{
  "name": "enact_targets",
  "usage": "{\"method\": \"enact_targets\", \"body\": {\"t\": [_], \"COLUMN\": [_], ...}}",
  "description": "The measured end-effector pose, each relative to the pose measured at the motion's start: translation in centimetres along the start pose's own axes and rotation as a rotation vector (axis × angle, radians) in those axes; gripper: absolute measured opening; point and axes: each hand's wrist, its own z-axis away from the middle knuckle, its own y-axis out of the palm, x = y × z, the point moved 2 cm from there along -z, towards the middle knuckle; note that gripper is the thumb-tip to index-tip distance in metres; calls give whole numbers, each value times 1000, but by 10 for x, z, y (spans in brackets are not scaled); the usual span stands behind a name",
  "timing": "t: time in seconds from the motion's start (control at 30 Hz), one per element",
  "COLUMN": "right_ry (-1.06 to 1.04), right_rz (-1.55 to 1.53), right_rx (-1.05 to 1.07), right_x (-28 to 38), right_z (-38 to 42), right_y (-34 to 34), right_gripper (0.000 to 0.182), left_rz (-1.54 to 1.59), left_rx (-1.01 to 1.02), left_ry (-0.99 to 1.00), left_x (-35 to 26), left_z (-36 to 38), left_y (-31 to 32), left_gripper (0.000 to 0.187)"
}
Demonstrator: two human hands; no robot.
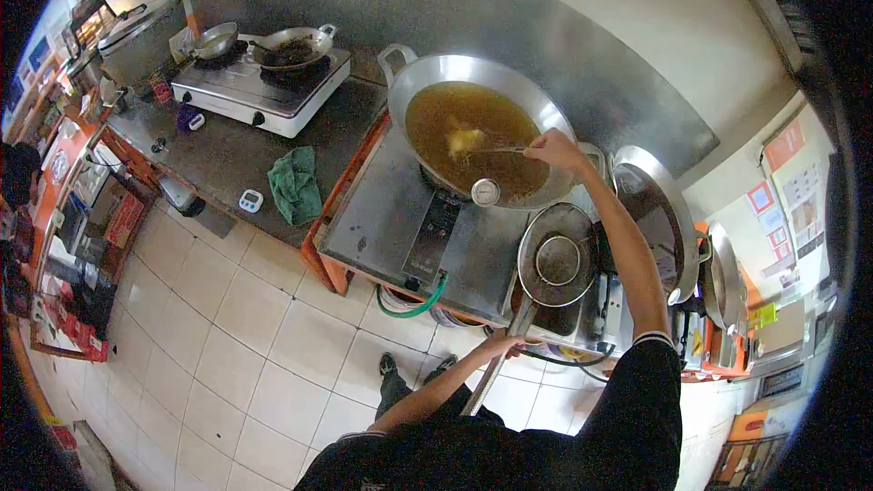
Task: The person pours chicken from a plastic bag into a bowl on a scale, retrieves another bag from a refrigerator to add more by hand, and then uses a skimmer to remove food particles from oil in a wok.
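My right hand (pixel 553 150) is closed on the handle of a thin metal utensil (pixel 505 149) that reaches into a large wok (pixel 459 68) of brown oil. A pale yellow piece of food (pixel 465 141) sits at the utensil's far end, in the oil. Against the wok's near side is a round dial thermometer (pixel 486 192). Lower down, my left hand (pixel 500 345) is closed around the long handle of a round wire strainer (pixel 557 256). A smaller ring shows inside the strainer, which lies right of the stove top, over a dark tray.
Further pans (pixel 687 245) stand to the right. On the left counter are a two-burner stove (pixel 245 102) with two small pans, a green cloth (pixel 295 186) and a white timer (pixel 250 200). A green hose (pixel 427 305) hangs at the front edge above the tiled floor.
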Motion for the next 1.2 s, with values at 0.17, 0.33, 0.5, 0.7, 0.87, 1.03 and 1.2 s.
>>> {"method": "enact_targets", "body": {"t": [0.17, 0.33, 0.5, 0.7, 0.87, 1.03, 1.2], "right_ry": [35, 133, 160, -16, -91, -16, 179], "right_rz": [-23, 24, 234, 649, 939, 972, 737], "right_rx": [-32, -13, 30, -167, -341, -410, -282], "right_x": [5, 10, 14, 20, 21, 2, -7], "right_z": [-3, 13, 27, 55, 73, 79, 82], "right_y": [-5, -32, -58, -70, -46, -43, -34], "right_gripper": [29, 34, 34, 22, 9, 10, 19], "left_rz": [-22, 42, 24, -45, -56, -16, -20], "left_rx": [32, 20, -15, -24, -12, -9, -23], "left_ry": [-9, 31, 26, 12, -7, 32, 22], "left_x": [-10, 6, 3, 10, 0, -2, 20], "left_z": [8, -5, -1, -10, 3, 8, -16], "left_y": [0, -2, -2, -4, 0, 0, -5], "left_gripper": [36, 33, 31, 33, 36, 34, 29]}}
